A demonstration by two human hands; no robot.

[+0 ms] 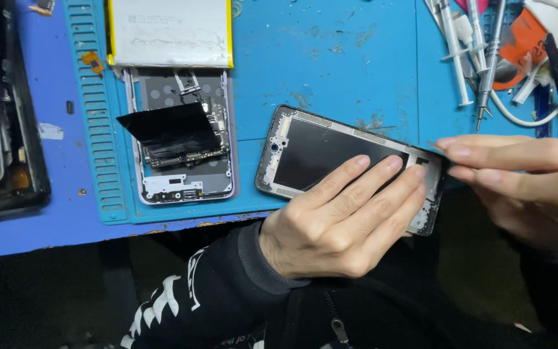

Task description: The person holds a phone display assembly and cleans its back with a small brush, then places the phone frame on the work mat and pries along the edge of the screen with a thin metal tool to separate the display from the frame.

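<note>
Head view: both my hands on the phone screen frame [321, 152] at the mat's near edge.

My left hand [340, 223] lies flat across its right half, fingers spread, pinning it; its long axis runs left to right, tilted. My right hand [518, 178] pinches narrow at the frame's right end. Well apart lie the opened phone body [182, 139], battery [170, 31] and tools [485, 52].

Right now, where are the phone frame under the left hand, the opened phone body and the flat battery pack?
phone frame [321, 150]: head view, on its dark inner panel.
opened phone body [185, 184]: head view, on its lower end.
battery pack [169, 29]: head view, on its pale face.
</note>
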